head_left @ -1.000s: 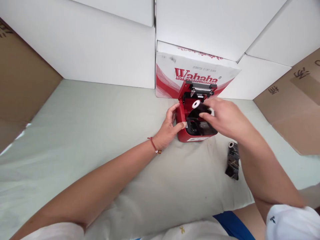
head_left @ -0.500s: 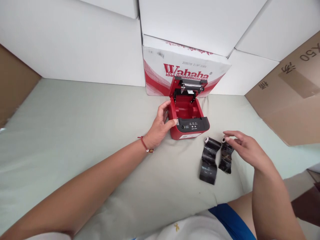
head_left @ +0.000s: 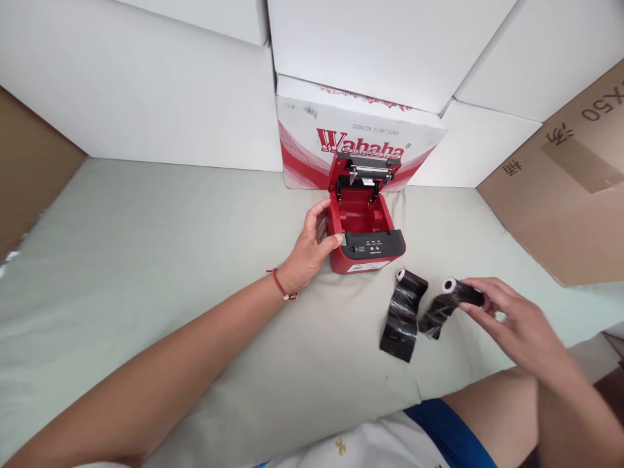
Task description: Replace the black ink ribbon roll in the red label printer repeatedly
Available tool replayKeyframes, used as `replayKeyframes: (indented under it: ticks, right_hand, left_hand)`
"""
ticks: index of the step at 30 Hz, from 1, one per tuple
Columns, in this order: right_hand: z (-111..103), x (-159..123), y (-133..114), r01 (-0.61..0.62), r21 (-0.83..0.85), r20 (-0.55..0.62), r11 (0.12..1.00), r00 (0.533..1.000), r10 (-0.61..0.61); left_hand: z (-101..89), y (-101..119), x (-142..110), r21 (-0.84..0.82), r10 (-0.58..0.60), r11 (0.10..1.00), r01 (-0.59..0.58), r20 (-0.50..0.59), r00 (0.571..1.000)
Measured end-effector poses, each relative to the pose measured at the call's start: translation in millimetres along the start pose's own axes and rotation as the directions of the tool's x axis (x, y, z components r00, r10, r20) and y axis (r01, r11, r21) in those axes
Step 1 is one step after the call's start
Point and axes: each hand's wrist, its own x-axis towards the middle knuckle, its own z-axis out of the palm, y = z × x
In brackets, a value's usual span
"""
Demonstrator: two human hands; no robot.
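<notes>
Raised since earlier, one black roll (head_left: 470,294) sits clamped between right fingers (head_left: 494,287), best held level; left fingers (head_left: 331,244), apart, apparently steady the printer (head_left: 385,246).

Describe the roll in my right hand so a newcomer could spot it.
Start at the open red printer. Right of it, one black roll lies on the cloth. Past that is the held roll, the only one raised in the right hand.

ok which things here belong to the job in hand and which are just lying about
In use:
- red boxy device with raised lid, left hand on it
- black film roll with white core, in right hand
- matching black roll beside it, likely

Just around:
- white-and-red "Wahaha" carton
- brown cardboard boxes
- white boxes
</notes>
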Motion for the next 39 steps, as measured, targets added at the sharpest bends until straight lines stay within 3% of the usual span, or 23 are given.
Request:
replayKeyframes:
  ticks: [4, 7, 10, 12, 14, 18, 21, 28, 33, 36, 39]
  right_hand:
    - [-48.1, 10.0, -39.3, 0.071, 0.094, 0.191, 0.993, 0.978, -0.088]
    - [-50.4, 47.8, -77.0, 0.181, 0.138, 0.230, 0.974, 0.951, -0.209]
    - [-26.8, 98.3, -108.1, 0.310, 0.131, 0.180, 0.942, 0.927, -0.330]
    - [-4.5, 131.5, -120.9, 0.355, 0.106, 0.089, 0.929, 0.927, -0.365]
    - [17.7, 160.4, -128.6, 0.383, 0.065, 0.070, 0.921, 0.919, -0.387]
    - [51.7, 198.4, -137.0, 0.399, -0.152, 0.180, 0.904, 0.911, -0.372]
    - [66.1, 211.5, -140.7, 0.353, -0.228, 0.171, 0.907, 0.932, -0.320]
    - [67.1, 211.8, -143.3, 0.354, -0.169, 0.139, 0.920, 0.932, -0.334]
    - [49.6, 164.3, -133.9, 0.468, 0.031, -0.006, 0.883, 0.884, -0.468]
    - [45.1, 134.4, -123.1, 0.542, 0.051, -0.141, 0.839, 0.835, -0.531]
    - [45.9, 129.0, -114.7, 0.557, 0.027, -0.184, 0.830, 0.819, -0.544]
  left_hand:
    - [-0.7, -1.1, -0.7, 0.038, 0.012, 0.999, -0.012, 0.007, 1.000]
    - [-0.6, -2.6, 0.0, 0.022, 0.016, 1.000, -0.016, 0.006, 1.000]
    - [-0.2, -3.8, 0.9, 0.015, 0.026, 1.000, -0.026, 0.007, 1.000]
    - [0.0, -4.3, 1.3, 0.007, 0.029, 1.000, -0.029, 0.004, 1.000]
    - [0.0, -4.6, 1.5, -0.003, 0.026, 1.000, -0.026, 0.001, 1.000]
    - [0.3, -4.3, 0.9, 0.008, 0.028, 1.000, -0.028, 0.000, 1.000]
    - [0.9, -3.2, 0.1, 0.010, 0.025, 1.000, -0.025, -0.009, 1.000]
    - [2.4, 0.2, -0.7, 0.002, 0.009, 1.000, -0.009, -0.004, 1.000]
    - [3.4, 1.1, -1.5, 0.003, 0.011, 1.000, -0.011, -0.011, 1.000]
    - [3.3, 1.2, -1.9, 0.012, 0.010, 1.000, -0.010, -0.010, 1.000]
    - [2.3, -0.1, -1.9, -0.001, 0.006, 1.000, -0.006, -0.005, 1.000]
